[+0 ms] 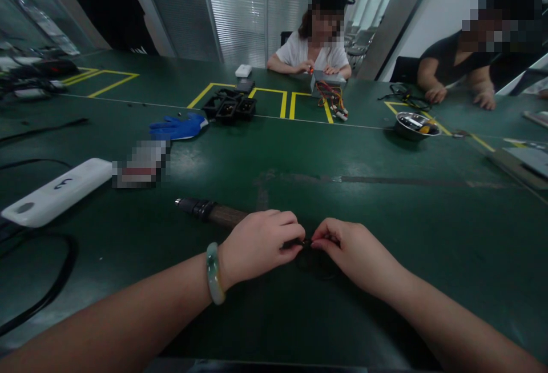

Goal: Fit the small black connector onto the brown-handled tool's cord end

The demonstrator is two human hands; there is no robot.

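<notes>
My left hand (263, 243), with a green bangle (213, 273) at the wrist, is closed in a pinch near the middle of the table. Facing it, my right hand (357, 252) also pinches with thumb and forefinger. A small dark piece (305, 243) sits between the two sets of fingertips, too small and dim to name. Under them lies a faint dark shape that I cannot make out. Behind my left hand rests a pen-shaped tool (214, 211) with a black front end and a brown body, partly hidden by the hand.
To the left are a white power strip (60, 190), a pixelated flat object (142, 164), black cables (64, 276) and a blue glove (177, 126). Farther back are black frames (229, 104) and a metal bowl (416, 127). Two people sit opposite, one at a metal box (327, 83) with coloured wires.
</notes>
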